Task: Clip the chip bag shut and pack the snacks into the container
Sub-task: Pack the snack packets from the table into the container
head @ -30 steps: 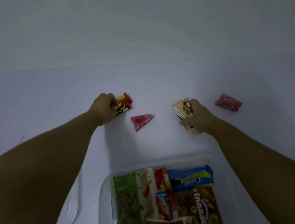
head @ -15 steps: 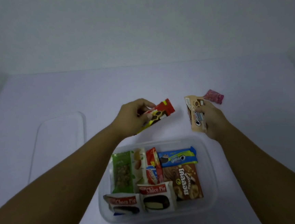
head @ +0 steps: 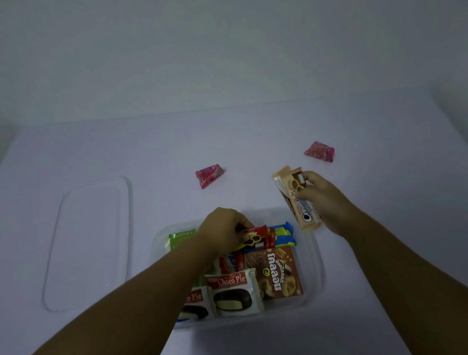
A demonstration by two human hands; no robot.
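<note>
A clear plastic container (head: 315,258) sits at the near middle of the table, holding several snack packs: a green bag (head: 181,238), a blue cookie pack (head: 283,234), a brown box (head: 279,272) and two Choco Pie packs (head: 234,293). My left hand (head: 223,232) is over the container, shut on a red snack pack (head: 256,237) held low above the other snacks. My right hand (head: 318,195) hovers by the container's far right corner, gripping a tan cream cookie pack (head: 294,197) upright.
Two pink wrapped candies lie on the white table: one (head: 208,175) beyond the container, one (head: 319,151) at the far right. The clear lid (head: 91,240) lies flat to the left of the container. A pale wall stands behind the table.
My left hand brought the red pack from the far table back and down over the container. My right hand lifted the tan pack and drew it nearer the container.
</note>
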